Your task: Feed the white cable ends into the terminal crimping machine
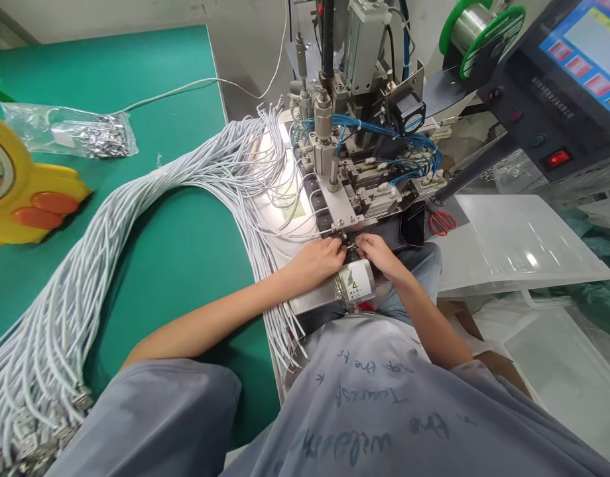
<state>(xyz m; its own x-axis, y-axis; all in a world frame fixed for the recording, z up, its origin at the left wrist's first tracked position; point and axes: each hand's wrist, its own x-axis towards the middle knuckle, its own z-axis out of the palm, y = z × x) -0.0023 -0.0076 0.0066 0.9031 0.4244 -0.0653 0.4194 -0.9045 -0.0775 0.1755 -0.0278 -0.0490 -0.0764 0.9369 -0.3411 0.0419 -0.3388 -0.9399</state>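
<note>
At the front of a bench machine (335,202), my left hand (322,258) is closed, its fingertips pressed together at a small dark metal fixture (351,246). Opposite it, my right hand (377,253) pinches from the other side, close to a small shiny piece. What either set of fingers holds is too small and partly hidden to name. A large bundle of white cables (150,192) sweeps across the table on the left, and some loose ends run up to the machine beside my left hand. Just below my hands sits a white-labelled part (357,281).
A green table mat (180,232) carries a plastic bag of metal connectors (103,136) and a yellow duck-shaped object (41,192). To the right are red-handled scissors (443,223), a black phone (412,225), a wire spool (477,30) and a control panel (558,86).
</note>
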